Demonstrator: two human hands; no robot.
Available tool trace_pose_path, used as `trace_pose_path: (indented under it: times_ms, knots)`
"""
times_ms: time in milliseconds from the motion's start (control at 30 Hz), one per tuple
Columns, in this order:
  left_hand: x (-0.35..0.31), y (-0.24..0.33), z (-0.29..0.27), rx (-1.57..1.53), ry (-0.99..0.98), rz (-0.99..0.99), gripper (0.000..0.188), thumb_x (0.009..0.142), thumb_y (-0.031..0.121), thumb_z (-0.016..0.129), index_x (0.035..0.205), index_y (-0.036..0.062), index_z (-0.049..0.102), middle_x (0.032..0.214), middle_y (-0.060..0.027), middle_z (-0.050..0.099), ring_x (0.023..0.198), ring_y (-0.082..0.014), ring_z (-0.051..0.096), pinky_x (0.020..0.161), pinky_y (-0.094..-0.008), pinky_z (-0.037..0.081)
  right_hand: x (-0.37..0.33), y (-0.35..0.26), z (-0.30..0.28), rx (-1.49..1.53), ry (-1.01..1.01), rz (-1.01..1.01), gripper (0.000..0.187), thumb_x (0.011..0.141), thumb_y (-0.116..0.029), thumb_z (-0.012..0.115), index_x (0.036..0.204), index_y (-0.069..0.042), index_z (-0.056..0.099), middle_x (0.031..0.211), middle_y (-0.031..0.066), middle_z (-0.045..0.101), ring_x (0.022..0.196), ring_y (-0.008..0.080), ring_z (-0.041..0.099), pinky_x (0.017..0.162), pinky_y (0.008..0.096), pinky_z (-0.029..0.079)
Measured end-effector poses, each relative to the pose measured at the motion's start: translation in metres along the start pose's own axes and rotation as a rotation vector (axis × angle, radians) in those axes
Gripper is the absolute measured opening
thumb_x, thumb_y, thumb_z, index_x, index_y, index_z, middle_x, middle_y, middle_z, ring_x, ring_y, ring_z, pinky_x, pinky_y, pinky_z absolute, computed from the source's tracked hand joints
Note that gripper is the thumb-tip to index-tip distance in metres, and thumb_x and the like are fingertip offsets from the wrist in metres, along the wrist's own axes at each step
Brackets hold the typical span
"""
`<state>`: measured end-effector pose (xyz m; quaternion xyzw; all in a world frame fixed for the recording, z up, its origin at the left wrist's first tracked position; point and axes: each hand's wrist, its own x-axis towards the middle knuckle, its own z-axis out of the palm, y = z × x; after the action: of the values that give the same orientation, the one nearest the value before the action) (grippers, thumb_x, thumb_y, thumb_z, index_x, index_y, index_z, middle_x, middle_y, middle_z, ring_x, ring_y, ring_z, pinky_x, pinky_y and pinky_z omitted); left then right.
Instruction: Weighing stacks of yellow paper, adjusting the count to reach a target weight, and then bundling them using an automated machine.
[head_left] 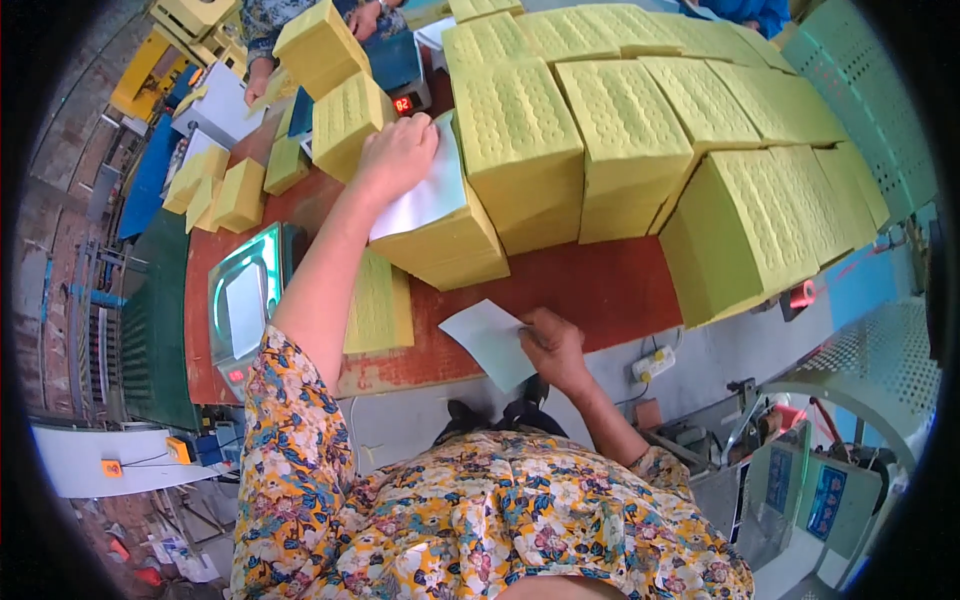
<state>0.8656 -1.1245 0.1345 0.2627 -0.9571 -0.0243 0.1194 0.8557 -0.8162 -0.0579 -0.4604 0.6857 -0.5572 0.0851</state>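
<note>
My left hand (402, 155) reaches forward over a tall yellow paper stack (445, 245). Its fingers are curled closed at the far end of a white sheet (430, 195) lying on that stack; the fingertips are partly hidden. Nearer to me, past the table's front edge, my right hand (553, 345) pinches a second pale white sheet (488, 342) by its right side. This sheet hangs tilted in the air, apart from the table. Beside the first stack rises another yellow stack (520, 180) with rows of embossed round marks on top.
More yellow stacks (745, 230) cover the right and far side of the red table (610, 295). At left, a lit scale (245, 295) carries a white piece. A low yellow block (378, 305) lies beside my left forearm. Another person's hand (262, 78) works at the far left.
</note>
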Motion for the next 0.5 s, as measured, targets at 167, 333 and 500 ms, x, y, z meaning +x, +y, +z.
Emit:
trace_pose_path:
  times_ms: [167, 333, 500]
  knots:
    - [-0.04, 0.006, 0.001, -0.046, 0.002, 0.07, 0.034, 0.1, 0.032, 0.036, 0.1, 0.0046, 0.055, 0.107, -0.0182, 0.065, 0.106, -0.039, 0.058, 0.093, -0.0534, 0.042, -0.043, -0.013, -0.008, 0.531, -0.058, 0.378, 0.012, 0.083, -0.004, 0.064, 0.095, -0.002, 0.063, 0.081, 0.0027, 0.063, 0.074, 0.0085, 0.058, 0.066, 0.0271, 0.047]
    - [-0.088, 0.014, -0.007, -0.091, 0.018, 0.164, 0.032, 0.101, 0.029, 0.04, 0.113, 0.0041, 0.055, 0.111, -0.0199, 0.062, 0.108, -0.0395, 0.056, 0.091, -0.0496, 0.044, -0.089, -0.034, 0.011, 1.134, 0.213, 0.78, 0.014, 0.081, -0.005, 0.061, 0.094, -0.003, 0.065, 0.085, 0.0052, 0.069, 0.077, 0.0131, 0.065, 0.074, 0.0277, 0.051]
    - [-0.144, 0.01, -0.017, -0.207, 0.018, 0.288, 0.031, 0.1, 0.025, 0.042, 0.115, 0.0019, 0.057, 0.111, -0.019, 0.062, 0.106, -0.0377, 0.057, 0.091, -0.0471, 0.044, -0.148, -0.015, 0.08, 1.389, 0.444, 0.811, 0.042, 0.08, -0.011, 0.059, 0.119, 0.002, 0.056, 0.118, 0.0142, 0.064, 0.106, 0.0258, 0.063, 0.094, 0.0391, 0.05]
